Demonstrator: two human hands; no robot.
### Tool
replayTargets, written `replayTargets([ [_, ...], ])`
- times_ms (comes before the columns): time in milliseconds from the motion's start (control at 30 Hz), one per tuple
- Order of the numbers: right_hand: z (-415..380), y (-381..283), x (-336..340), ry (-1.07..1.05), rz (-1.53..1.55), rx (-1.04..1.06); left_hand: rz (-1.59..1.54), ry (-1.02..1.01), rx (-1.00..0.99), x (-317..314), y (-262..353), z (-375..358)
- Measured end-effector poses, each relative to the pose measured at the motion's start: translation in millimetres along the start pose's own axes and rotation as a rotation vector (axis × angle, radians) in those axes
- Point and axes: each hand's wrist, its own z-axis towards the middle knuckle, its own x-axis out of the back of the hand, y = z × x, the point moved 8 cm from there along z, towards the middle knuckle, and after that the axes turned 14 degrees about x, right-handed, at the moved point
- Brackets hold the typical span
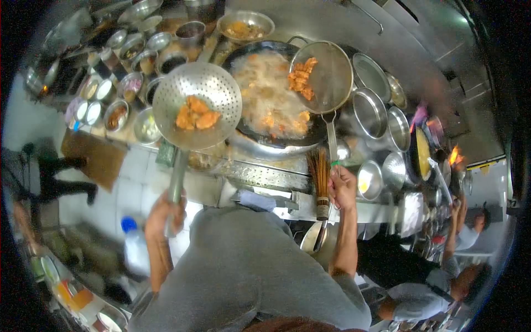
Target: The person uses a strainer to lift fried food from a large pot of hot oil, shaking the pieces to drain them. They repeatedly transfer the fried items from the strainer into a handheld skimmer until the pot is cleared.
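My left hand is wrapped round the handle of a perforated skimmer, which carries several browned pieces of food. In my right hand is the handle of a round mesh strainer, with more browned pieces on its left side. Between the two tools a large wok holds bubbling oil with pieces floating in it. Both tools are above the wok's sides. A bamboo brush stands just left of my right hand.
Small bowls of ingredients crowd the left counter. Metal bowls are at the right of the wok, and a food bowl lies behind it. A flame burns at far right, near a co-worker. Another person stands far left.
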Motion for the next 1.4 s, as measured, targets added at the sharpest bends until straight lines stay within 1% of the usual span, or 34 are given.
replayTargets([
  [33,2.5,0.3,-3.8,-0.009,0.004,0.002,0.011,0.013,0.007,-0.4,0.1,-0.1],
  [100,6.7,-8.4,-11.0,0.010,-0.152,0.031,-0.018,0.022,-0.008,-1.7,1.7,-2.4],
  [133,5.1,-15.5,-14.6,0.002,-0.224,0.034,-0.025,-0.008,-0.015,-4.6,2.6,-3.8],
  [167,5.2,-13.0,-15.6,-0.010,-0.227,0.031,-0.033,-0.038,-0.018,-5.9,3.6,-5.7],
  [233,7.4,-18.9,-13.0,-0.051,-0.327,0.168,-0.047,-0.021,-0.029,0.2,2.2,-7.1],
  [300,3.7,-18.2,-4.6,-0.053,-0.357,0.135,-0.059,-0.007,-0.033,4.6,-0.4,-9.1],
  [367,2.4,-10.4,2.0,-0.073,-0.248,0.133,-0.074,0.050,-0.055,11.3,-0.8,-11.3],
  [433,-4.4,-30.3,-7.0,-0.070,-0.290,0.086,-0.072,0.075,-0.056,14.2,0.3,-12.2],
  [467,-7.7,-35.8,-8.7,-0.063,-0.329,0.042,-0.066,0.099,-0.056,16.2,0.3,-12.7],
  [500,-8.7,-35.7,-8.6,-0.063,-0.330,0.041,-0.066,0.099,-0.055,17.7,-0.6,-12.5],
  [667,-11.7,-40.4,-8.2,-0.051,-0.377,0.097,-0.101,0.078,-0.071,17.2,1.9,-13.0],
  [800,-18.0,-49.3,-14.5,-0.083,-0.371,0.079,-0.115,0.030,-0.088,19.7,1.5,-12.1],
  [867,-21.8,-53.9,-15.4,-0.073,-0.395,0.010,-0.140,-0.015,-0.077,15.0,2.6,-11.6],
  [900,-20.2,-46.9,-12.1,-0.072,-0.395,0.009,-0.140,-0.015,-0.076,15.9,2.6,-11.3],
  [967,-14.1,-45.2,7.4,0.048,-0.356,0.206,-0.119,-0.017,-0.076,17.3,3.2,-11.0],
  [1000,-10.2,-52.3,10.6,0.046,-0.386,0.153,-0.118,-0.019,-0.072,16.9,3.6,-10.6],
  [1033,-4.0,-53.5,12.4,0.051,-0.387,0.152,-0.115,-0.013,-0.066,16.8,4.2,-9.9],
  [1100,8.8,-63.8,20.7,0.140,-0.547,0.218,-0.111,-0.010,-0.061,17.4,4.9,-8.7],
  [1133,14.7,-64.4,22.8,0.124,-0.680,0.169,-0.111,-0.008,-0.063,18.1,5.1,-8.2],
  [1167,21.0,-60.2,25.3,0.126,-0.681,0.169,-0.111,-0.007,-0.064,18.7,5.4,-7.9],
  [1233,34.4,-54.5,16.6,0.038,-0.738,0.234,-0.119,-0.010,-0.061,18.1,5.8,-7.0],
  [1267,34.3,-38.1,18.7,0.092,-0.480,0.022,-0.127,-0.010,-0.061,17.8,5.7,-6.9],
  [1300,34.8,-36.4,22.9,0.091,-0.481,0.022,-0.128,-0.009,-0.062,17.3,5.4,-7.4],
  [1367,32.3,-11.5,21.3,-0.019,-0.111,-0.200,-0.121,0.001,-0.070,16.9,6.1,-8.3],
  [1400,30.4,-20.4,19.0,-0.019,-0.113,-0.200,-0.122,0.001,-0.070,17.7,5.7,-8.7],
])
